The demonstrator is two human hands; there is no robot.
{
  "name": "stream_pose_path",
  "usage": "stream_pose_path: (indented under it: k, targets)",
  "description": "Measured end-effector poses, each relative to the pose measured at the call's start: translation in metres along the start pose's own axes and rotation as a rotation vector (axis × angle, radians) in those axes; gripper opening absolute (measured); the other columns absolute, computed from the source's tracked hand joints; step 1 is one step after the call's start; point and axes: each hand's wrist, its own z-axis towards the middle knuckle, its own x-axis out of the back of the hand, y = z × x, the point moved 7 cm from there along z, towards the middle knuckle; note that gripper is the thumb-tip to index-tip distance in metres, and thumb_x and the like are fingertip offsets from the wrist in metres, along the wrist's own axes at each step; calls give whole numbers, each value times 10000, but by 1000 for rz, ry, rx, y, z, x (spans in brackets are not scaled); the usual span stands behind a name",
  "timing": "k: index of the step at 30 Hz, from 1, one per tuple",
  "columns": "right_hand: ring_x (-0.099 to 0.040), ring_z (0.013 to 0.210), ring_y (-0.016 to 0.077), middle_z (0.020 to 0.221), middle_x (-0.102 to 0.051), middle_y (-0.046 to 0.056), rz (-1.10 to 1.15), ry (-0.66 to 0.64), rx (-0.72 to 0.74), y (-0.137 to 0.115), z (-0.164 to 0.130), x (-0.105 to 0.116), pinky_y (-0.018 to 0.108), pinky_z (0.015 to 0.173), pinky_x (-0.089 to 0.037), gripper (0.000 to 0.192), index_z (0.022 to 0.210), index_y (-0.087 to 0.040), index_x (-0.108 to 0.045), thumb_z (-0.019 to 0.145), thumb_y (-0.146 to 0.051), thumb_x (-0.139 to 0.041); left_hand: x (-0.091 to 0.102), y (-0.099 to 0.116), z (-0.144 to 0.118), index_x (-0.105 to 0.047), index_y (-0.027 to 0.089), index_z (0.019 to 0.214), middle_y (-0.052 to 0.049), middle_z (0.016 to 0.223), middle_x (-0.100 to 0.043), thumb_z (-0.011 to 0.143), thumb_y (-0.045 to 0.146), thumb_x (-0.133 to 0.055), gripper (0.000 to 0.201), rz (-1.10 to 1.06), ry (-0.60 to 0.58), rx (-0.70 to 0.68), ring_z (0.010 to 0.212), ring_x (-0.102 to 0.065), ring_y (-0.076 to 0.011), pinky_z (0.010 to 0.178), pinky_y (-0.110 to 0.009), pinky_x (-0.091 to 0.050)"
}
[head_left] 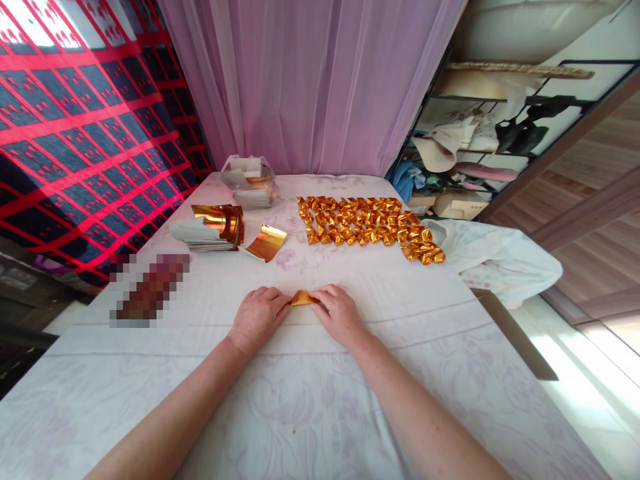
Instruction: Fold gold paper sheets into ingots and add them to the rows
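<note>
Both my hands rest on the white cloth-covered table and pinch a small folded piece of gold foil paper between them. My left hand grips its left end, my right hand its right end; most of the piece is hidden by my fingers. Farther back, several finished gold folded pieces lie in neat rows. At the back left sits a stack of gold foil sheets, and one loose curled gold sheet lies beside it.
A clear plastic bag with paper stands at the back by the pink curtain. A blurred-out patch lies at the left. A white floral cloth bundle hangs off the right edge. Shelves with hats stand at the right.
</note>
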Motion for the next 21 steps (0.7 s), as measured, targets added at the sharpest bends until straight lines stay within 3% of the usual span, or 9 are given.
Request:
stream_pose_path:
  k: [13, 21]
  targets:
    - [-640, 923, 208, 989, -699, 74, 64, 67, -27, 4, 1, 2, 330, 864, -502, 225, 1074, -207, -702, 919, -200, -539, 10, 12, 12, -693, 180, 900, -70, 826, -720, 1001, 278, -440, 290, 90, -47, 107, 773, -652, -221, 735, -338, -437]
    - [-649, 884, 208, 942, -702, 72, 103, 164, -59, 8, -1, 6, 317, 835, -514, 205, 1020, -200, -709, 899, -201, -545, 7, 11, 23, -679, 192, 864, -69, 828, -732, 972, 254, -444, 266, 15, 0, 186, 780, -675, -240, 717, -335, -454]
